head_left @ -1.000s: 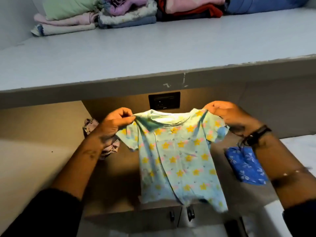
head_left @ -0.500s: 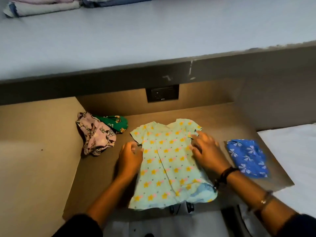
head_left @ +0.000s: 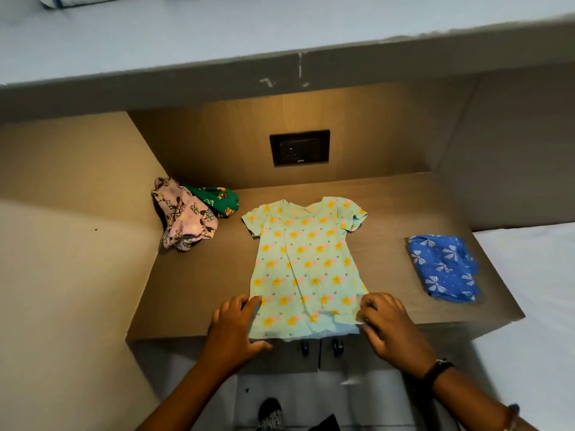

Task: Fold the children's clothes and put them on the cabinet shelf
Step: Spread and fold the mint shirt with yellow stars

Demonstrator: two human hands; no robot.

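A mint-green star-print shirt [head_left: 305,262] is laid flat, front up, in the middle of a wooden counter [head_left: 202,290], its neck toward the back wall and its hem at the front edge. The left hand [head_left: 233,331] is rested on the hem's left corner, fingers straight and thumb spread. The hem's right corner is pinched by the curled fingers of the right hand [head_left: 389,325]. A crumpled pink garment [head_left: 183,219] and a green garment [head_left: 217,199], touching each other, are seen in the back left corner. A folded blue bow-print garment [head_left: 443,267] is placed near the right edge. A grey shelf [head_left: 217,35] is seen above the counter.
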